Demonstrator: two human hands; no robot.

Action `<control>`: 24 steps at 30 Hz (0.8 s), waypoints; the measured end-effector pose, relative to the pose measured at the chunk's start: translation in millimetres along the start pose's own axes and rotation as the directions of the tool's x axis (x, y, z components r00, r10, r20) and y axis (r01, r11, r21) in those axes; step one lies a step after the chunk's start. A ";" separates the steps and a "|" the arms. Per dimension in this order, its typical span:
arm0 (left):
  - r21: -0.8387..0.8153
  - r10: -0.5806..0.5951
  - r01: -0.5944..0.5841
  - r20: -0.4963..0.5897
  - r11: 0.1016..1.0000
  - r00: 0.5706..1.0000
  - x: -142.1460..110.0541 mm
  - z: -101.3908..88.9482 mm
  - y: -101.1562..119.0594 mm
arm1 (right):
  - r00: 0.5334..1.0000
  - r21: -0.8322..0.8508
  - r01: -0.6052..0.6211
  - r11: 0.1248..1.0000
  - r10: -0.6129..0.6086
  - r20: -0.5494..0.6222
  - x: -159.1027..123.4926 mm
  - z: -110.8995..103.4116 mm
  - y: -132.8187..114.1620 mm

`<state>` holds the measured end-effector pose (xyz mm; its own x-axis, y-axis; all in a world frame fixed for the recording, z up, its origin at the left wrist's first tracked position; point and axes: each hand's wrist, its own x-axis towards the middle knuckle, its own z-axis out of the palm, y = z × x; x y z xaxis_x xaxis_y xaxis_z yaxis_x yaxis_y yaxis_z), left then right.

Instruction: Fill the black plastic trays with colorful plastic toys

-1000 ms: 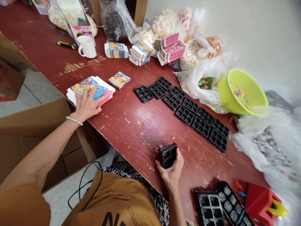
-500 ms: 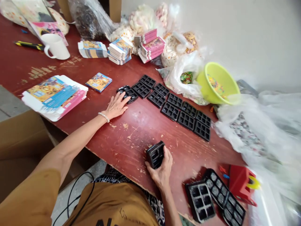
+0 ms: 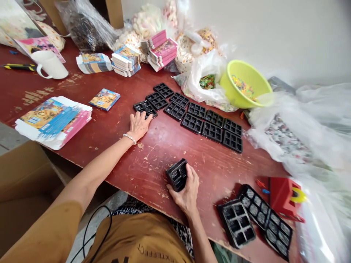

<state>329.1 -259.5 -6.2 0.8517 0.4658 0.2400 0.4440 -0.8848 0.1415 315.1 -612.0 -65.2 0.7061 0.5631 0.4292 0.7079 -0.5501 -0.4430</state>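
My left hand has its fingers apart, their tips at the near edge of a small black plastic tray. That tray lies at the left end of two rows of matching black trays, each divided into square compartments. Closer to me, my right hand grips a short stack of black trays by its right side, thumb in front and fingers behind. The stack is tilted slightly above the table's near edge.
More black trays lie at the lower right beside a red tape dispenser. A lime-green bowl and plastic bags line the wall side. Flattened printed boxes, a small printed box and a white mug are leftward.
My left hand has drawn back slightly, from lying over the left-end tray to its near edge; that tray now sits closer in line with the others. My right hand keeps holding the stack.
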 end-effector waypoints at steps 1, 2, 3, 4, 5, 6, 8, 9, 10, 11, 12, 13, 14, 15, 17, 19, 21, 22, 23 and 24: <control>0.008 -0.010 0.010 -0.003 1.000 1.000 2.8 1.1 0.0 | 1.000 -0.002 0.001 1.000 -0.001 -0.002 -0.4 0.3 0.1; 0.018 -0.025 0.025 -0.007 1.000 1.000 5.5 2.1 -0.4 | 1.000 -0.003 0.003 1.000 -0.003 -0.004 -0.8 0.7 0.1; 0.027 -0.044 0.044 -0.014 0.999 0.999 8.0 2.9 -0.8 | 1.000 -0.003 0.004 1.000 -0.004 -0.005 -1.1 1.0 0.1; 0.035 -0.065 0.066 -0.022 0.997 0.998 10.3 3.5 -1.0 | 1.000 -0.002 0.005 1.000 -0.005 -0.007 -1.3 1.1 0.0; 0.040 -0.086 0.087 -0.027 0.995 0.996 12.6 3.9 -0.9 | 1.000 -0.001 0.006 1.000 -0.006 -0.008 -1.4 1.1 -0.1; 0.040 -0.104 0.105 -0.028 0.994 0.994 14.9 3.9 -0.4 | 1.000 0.002 0.006 1.000 -0.006 -0.009 -1.4 1.0 -0.3; 0.030 -0.129 0.130 -0.022 0.991 0.991 19.8 3.4 2.3 | 1.000 0.007 0.010 1.000 -0.010 -0.009 -1.1 0.3 -0.8; 0.022 -0.140 0.140 -0.015 0.990 0.990 22.5 2.9 4.4 | 1.000 0.010 0.014 1.000 -0.013 -0.008 -1.0 -0.1 -1.0; 0.012 -0.151 0.151 -0.010 0.988 0.988 25.2 2.3 6.9 | 1.000 0.012 0.018 1.000 -0.018 -0.007 -0.8 -0.6 -1.2; 0.001 -0.163 0.163 -0.005 0.987 0.987 28.0 1.7 9.6 | 1.000 0.012 0.022 1.000 -0.022 -0.007 -0.8 -1.0 -1.4; -0.009 -0.177 0.177 0.000 0.984 0.984 30.5 1.1 12.5 | 1.000 0.012 0.025 1.000 -0.025 -0.007 -0.8 -1.3 -1.6; -0.018 -0.187 0.187 0.006 0.982 0.982 32.8 0.5 15.3 | 1.000 0.012 0.028 1.000 -0.028 -0.007 -1.0 -1.6 -1.8; -0.025 -0.193 0.193 0.010 0.981 0.981 34.6 -0.1 17.9 | 1.000 0.012 0.030 0.999 -0.030 -0.008 -1.3 -1.7 -2.0; -0.031 -0.194 0.195 0.013 0.980 0.981 35.9 -0.6 20.3 | 1.000 0.014 0.030 0.999 -0.030 -0.008 -1.6 -1.8 -2.2; -0.038 -0.190 0.190 0.017 0.981 0.982 37.4 -1.3 24.2 | 1.000 0.018 0.028 0.999 -0.028 -0.008 -2.1 -1.7 -2.5; -0.042 -0.180 0.181 0.021 0.983 0.983 38.0 -1.8 26.7 | 1.000 0.022 0.024 0.999 -0.024 -0.010 -2.1 -1.5 -2.7; -0.044 -0.174 0.175 0.031 0.984 0.984 38.7 -2.4 28.3 | 1.000 0.025 0.020 0.999 -0.019 -0.012 -1.5 -1.3 -2.8; -0.045 -0.173 0.175 0.036 0.984 0.984 39.2 -2.9 28.8 | 1.000 0.026 0.018 1.000 -0.017 -0.011 -1.2 -1.3 -2.9; -0.047 -0.173 0.175 0.042 0.983 0.984 39.6 -3.6 29.5 | 1.000 0.026 0.016 1.000 -0.015 -0.011 -1.2 -1.4 -3.2; -0.049 -0.174 0.176 0.049 0.983 0.984 39.6 -4.4 30.2 | 1.000 0.026 0.013 1.000 -0.013 -0.010 -1.6 -1.5 -3.7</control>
<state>375.1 -267.7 11.8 0.7741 0.6114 0.1644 0.5732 -0.7871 0.2280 311.4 -611.8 -63.1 0.6970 0.5640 0.4428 0.7166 -0.5263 -0.4577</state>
